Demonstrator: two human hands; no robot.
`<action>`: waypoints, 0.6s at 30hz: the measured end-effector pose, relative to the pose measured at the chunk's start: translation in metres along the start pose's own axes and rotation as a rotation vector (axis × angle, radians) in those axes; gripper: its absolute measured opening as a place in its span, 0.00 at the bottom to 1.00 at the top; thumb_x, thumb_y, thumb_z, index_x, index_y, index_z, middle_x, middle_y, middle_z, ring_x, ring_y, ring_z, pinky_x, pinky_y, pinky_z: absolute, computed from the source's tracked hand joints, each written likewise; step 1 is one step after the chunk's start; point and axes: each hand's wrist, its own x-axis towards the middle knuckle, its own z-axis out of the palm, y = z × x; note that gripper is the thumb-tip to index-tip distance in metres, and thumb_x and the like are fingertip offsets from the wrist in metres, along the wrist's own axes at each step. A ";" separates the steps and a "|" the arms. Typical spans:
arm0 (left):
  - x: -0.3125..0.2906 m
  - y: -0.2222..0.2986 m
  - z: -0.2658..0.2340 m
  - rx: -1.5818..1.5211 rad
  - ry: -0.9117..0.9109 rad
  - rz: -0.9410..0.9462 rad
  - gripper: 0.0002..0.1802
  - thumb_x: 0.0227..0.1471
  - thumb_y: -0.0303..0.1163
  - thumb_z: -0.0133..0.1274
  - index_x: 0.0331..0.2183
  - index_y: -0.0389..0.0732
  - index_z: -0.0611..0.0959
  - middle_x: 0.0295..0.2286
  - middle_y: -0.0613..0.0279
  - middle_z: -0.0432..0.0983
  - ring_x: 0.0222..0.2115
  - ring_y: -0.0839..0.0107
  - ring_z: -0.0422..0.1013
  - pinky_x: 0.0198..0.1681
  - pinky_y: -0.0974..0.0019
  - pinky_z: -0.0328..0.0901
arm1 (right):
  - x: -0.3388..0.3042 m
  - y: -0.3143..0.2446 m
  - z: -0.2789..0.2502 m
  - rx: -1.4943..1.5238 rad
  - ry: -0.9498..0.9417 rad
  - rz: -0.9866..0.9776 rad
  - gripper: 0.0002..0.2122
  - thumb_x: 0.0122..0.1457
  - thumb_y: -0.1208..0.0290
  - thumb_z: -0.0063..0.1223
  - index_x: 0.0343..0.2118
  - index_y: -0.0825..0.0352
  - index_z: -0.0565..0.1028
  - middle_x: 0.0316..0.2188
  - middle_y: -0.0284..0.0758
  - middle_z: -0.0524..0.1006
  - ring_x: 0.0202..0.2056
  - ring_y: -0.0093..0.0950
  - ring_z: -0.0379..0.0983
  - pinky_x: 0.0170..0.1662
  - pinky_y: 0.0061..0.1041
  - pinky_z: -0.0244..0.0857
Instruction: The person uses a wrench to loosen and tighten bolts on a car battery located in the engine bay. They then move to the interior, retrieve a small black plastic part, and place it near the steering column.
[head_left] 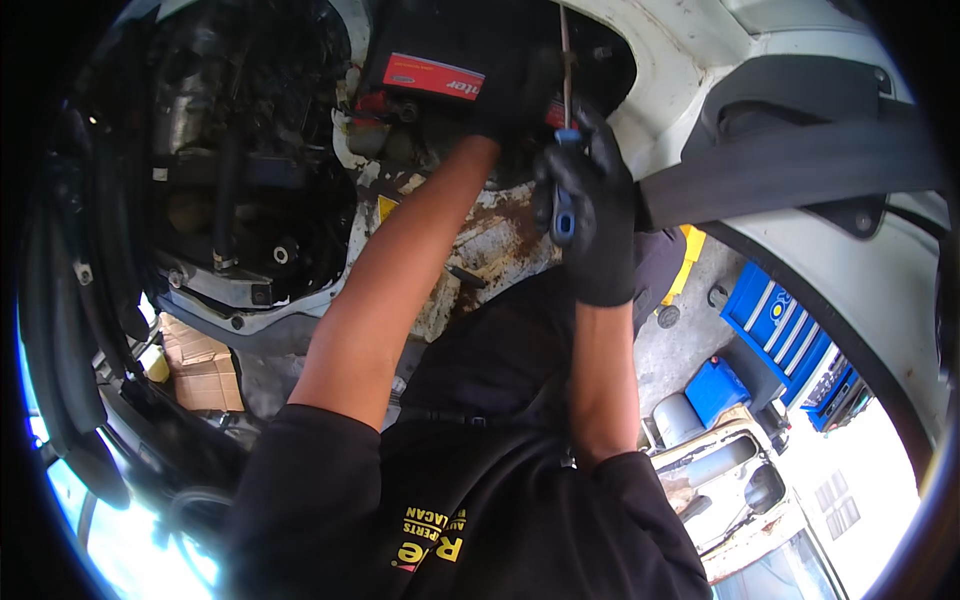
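My right hand, in a black glove, is wrapped round the blue and black handle of a long screwdriver. Its thin metal shaft points up toward the top edge of the view. Left of it, my left hand, also black-gloved, reaches over a black battery with a red label. The left fingers blend into the dark surface, so their pose and anything in them are hidden. Close to the left wrist lies a rusty, dirty white metal panel.
An open engine bay fills the left side. A dark seat belt crosses at the right. Beyond the door opening stand a blue tool cabinet and a detached vehicle door. Flattened cardboard lies at lower left.
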 end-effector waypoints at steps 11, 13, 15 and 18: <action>-0.003 0.009 0.003 -0.098 -0.024 -0.124 0.20 0.66 0.44 0.44 0.35 0.38 0.82 0.32 0.40 0.79 0.35 0.40 0.74 0.37 0.46 0.67 | 0.001 0.027 -0.006 0.093 -0.055 -0.138 0.26 0.68 0.72 0.48 0.68 0.63 0.60 0.27 0.33 0.72 0.18 0.18 0.66 0.19 0.18 0.59; -0.006 -0.001 0.002 0.095 0.013 0.087 0.20 0.66 0.44 0.44 0.34 0.38 0.81 0.32 0.40 0.79 0.35 0.39 0.74 0.37 0.45 0.67 | -0.002 0.033 -0.009 0.125 -0.062 -0.083 0.26 0.67 0.73 0.48 0.68 0.62 0.60 0.27 0.33 0.71 0.17 0.18 0.66 0.19 0.18 0.60; -0.003 0.003 0.003 0.143 -0.026 0.088 0.21 0.66 0.44 0.44 0.33 0.38 0.81 0.32 0.40 0.78 0.36 0.39 0.74 0.36 0.44 0.66 | -0.009 0.043 -0.023 0.290 -0.069 -0.016 0.28 0.66 0.75 0.48 0.69 0.62 0.57 0.26 0.34 0.72 0.17 0.19 0.66 0.19 0.18 0.60; -0.006 0.004 -0.003 0.126 -0.076 -0.020 0.21 0.66 0.45 0.43 0.32 0.38 0.80 0.32 0.39 0.78 0.36 0.38 0.73 0.36 0.44 0.66 | -0.032 0.049 -0.035 0.390 -0.138 0.057 0.30 0.65 0.75 0.48 0.70 0.63 0.55 0.27 0.35 0.71 0.17 0.20 0.67 0.18 0.18 0.61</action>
